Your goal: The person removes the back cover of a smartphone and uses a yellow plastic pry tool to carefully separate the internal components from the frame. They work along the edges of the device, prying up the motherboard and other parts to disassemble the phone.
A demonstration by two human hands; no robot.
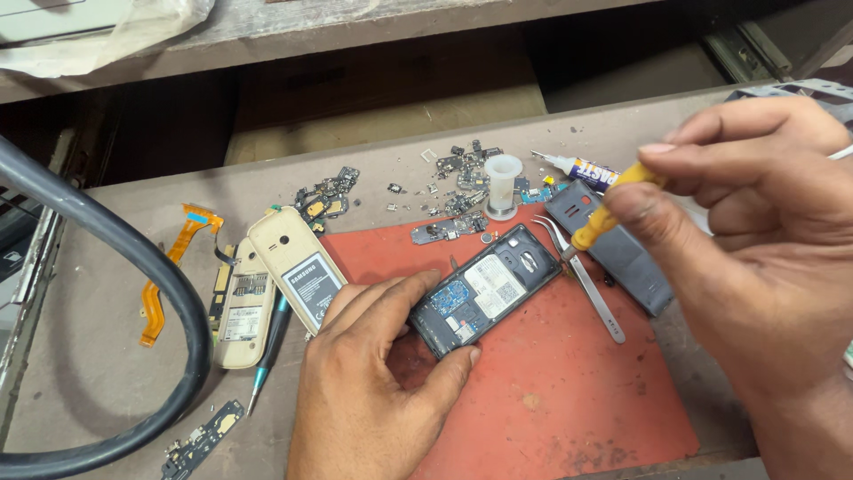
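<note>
Head view. Workbench (107,373), grey and worn, with an open dark recess behind at 12 o'clock and a thick black cable (133,258) looping at 9 o'clock. Red mat (569,391) covers the bench centre. Right hand (755,231), at 3 o'clock, fingers pinched shut round a yellow-handled screwdriver (613,200) whose tip slants down toward 8 o'clock. Left hand (373,382), at 6 o'clock, thumb and fingers closed on the lower end of an opened black phone (484,289). The phone lies on the mat, long axis running 2 to 8 o'clock; its upper end sits just beside the screwdriver tip, at 8 o'clock from the right hand, which is the nearer hand to that end. Tweezers (586,284) lie just right of the phone. Beige phone shells (267,284) rest at 9 o'clock; loose small parts (444,191) scatter at 12 o'clock.
</note>
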